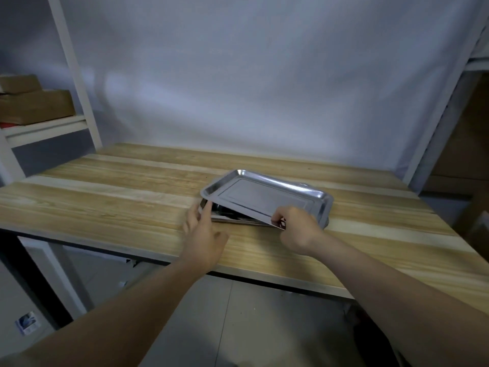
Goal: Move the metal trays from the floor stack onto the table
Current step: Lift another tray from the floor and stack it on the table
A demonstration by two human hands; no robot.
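The main risk here is the top tray (264,194) slipping off its one small hold: the right hand (296,229) pinches only the near rim of it between curled fingers and thumb, toward the tray's 5 o'clock corner, so if that pinch loosens the tray will likely drop with a clatter onto the tray below (232,217) and may skate out of line. A second risk is the lower tray sliding on the smooth wooden table (105,197), since the left hand (202,234) has straight, spread fingers merely resting against its 9 o'clock edge and grips nothing; a push from the upper tray could shove it past that loose stop. Fingertips could also get caught between the two metal rims if the top one comes down fast. The trays sit on the table at about 1 o'clock from the middle of the view, near the front edge. The top one is a shallow rectangular pan of shiny polished steel with rounded corners, a raised rolled rim and a flat recessed floor that mirrors the pale wall. It lies tilted, its near side lifted, its far side low, and it is skewed slightly against the tray under it, of which only a dark sliver and a bright near rim show. How many trays lie beneath cannot be told.
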